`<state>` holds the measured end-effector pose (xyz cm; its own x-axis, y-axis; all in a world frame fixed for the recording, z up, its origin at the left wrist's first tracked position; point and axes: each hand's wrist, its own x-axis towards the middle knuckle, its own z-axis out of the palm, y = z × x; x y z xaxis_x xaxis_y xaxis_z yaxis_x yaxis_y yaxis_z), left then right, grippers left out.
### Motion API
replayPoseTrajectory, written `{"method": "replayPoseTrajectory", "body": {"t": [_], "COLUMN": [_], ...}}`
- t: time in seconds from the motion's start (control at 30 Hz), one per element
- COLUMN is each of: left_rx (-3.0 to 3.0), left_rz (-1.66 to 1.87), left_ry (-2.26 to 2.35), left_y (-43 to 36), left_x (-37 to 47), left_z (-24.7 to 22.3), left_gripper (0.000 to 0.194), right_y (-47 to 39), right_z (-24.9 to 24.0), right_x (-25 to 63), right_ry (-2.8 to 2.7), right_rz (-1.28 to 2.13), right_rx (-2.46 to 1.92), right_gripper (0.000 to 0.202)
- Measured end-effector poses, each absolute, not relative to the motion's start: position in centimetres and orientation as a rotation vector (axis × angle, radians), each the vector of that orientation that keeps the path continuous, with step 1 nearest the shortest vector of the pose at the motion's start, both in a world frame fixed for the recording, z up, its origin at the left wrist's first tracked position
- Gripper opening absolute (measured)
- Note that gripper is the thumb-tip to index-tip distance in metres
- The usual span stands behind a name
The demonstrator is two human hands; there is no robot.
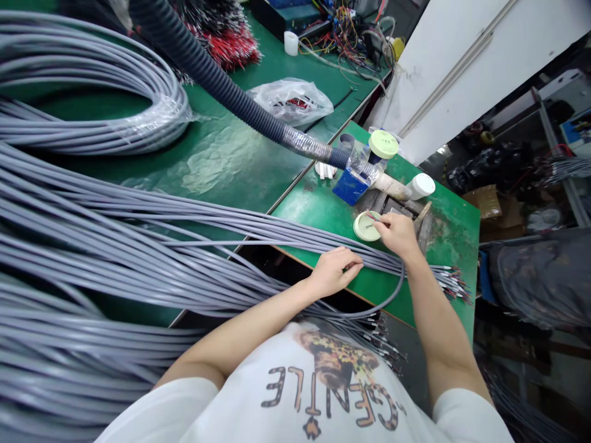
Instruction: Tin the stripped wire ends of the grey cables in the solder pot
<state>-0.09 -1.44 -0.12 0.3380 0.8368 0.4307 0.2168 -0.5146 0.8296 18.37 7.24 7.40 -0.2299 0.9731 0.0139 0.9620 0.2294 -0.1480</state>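
My right hand pinches the end of a grey cable, whose thin bared wires point over a small round tub with pale contents. Whether the wire tips touch those contents I cannot tell. From that hand the cable bends down in a loop and runs back to the left. My left hand lies over the bundle of grey cables, its fingers loosely bent and a gap between thumb and fingers. Several cable ends with stripped, coloured wires lie to the right of my right forearm.
A ribbed hose crosses above the bench to a blue box. White jar and yellow-lidded container stand behind the tub. Coiled cable fills the left; a plastic bag lies farther back. The green table ends at right.
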Motion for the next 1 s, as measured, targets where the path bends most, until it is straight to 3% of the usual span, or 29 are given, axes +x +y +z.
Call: {"method": "replayPoseTrajectory", "body": {"t": [0.37,0.63,1.0], "left_rx": [1.896,1.908,1.922], "left_rz": [1.083,1.076,1.066], "left_ry": [0.913,0.913,0.922], "left_y": [-1.1,-1.0,-0.9], "left_x": [-0.6,-0.6,-0.6], "left_z": [0.9,1.1,1.1], "left_gripper": [0.011,0.012,0.013], "right_y": [9.5,10.6,10.7], "right_z": [6.9,5.4,5.4], "right_x": [26.1,26.7,26.5], "right_ry": [-2.016,-1.963,-1.979], "right_rz": [-0.018,-0.092,-0.077], "right_rx": [-2.188,-2.441,-2.447], "right_gripper": [0.031,0.029,0.028]}}
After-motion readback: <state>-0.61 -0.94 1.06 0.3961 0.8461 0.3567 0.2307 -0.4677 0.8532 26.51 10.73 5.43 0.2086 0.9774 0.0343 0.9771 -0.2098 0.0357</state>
